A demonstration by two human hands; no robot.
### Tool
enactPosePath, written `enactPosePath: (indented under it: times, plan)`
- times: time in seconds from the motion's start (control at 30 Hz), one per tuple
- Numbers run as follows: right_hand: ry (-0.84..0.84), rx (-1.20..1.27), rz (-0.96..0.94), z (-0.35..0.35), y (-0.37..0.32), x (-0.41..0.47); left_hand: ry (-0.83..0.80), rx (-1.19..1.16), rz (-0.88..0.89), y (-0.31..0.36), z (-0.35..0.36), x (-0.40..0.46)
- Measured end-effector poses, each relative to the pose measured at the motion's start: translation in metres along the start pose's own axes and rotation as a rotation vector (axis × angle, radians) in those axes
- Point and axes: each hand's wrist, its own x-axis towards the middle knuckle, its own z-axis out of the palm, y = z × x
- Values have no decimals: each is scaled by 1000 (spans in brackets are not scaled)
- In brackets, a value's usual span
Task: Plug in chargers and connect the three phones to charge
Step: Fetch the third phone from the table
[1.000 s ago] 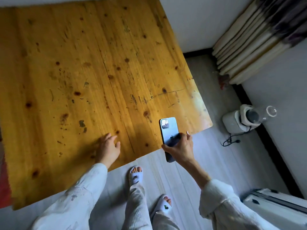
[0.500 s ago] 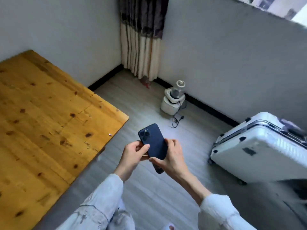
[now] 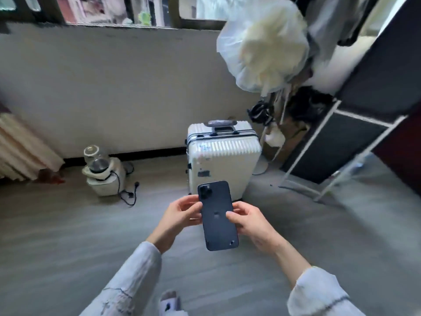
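A dark blue phone (image 3: 217, 215) is held upright in front of me, its back and camera lenses facing the camera. My left hand (image 3: 176, 221) grips its left edge with curled fingers. My right hand (image 3: 250, 221) holds the right edge, thumb lying across the back. No charger, cable or socket for the phone shows in this view, and no other phones are visible.
A white suitcase (image 3: 222, 156) stands on the grey floor straight ahead against the wall. A white blender (image 3: 102, 172) with a loose black cord sits to the left. A black-and-white rack (image 3: 355, 142) and a bagged bundle (image 3: 264, 49) fill the right.
I have turned away from the wooden table toward the suitcase and wall. The left hand left the table and joined the right hand on the phone, which now stands more upright.
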Motion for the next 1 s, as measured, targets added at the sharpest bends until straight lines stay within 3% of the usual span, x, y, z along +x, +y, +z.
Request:
enactPosePath:
  times: [0.33,0.63,0.8,1.0]
  plan:
    - [523,438,72,-230,42,-10,-258,103,-144,13,195,153]
    - [816,567,96,-416,45,14,-419,241,-192,25,384,292]
    - [979,694,96,-517,68,2,-628,431,-188,38,502,331]
    - [1119,828,121,-631,116,-20,-740,575,-196,20,643,364]
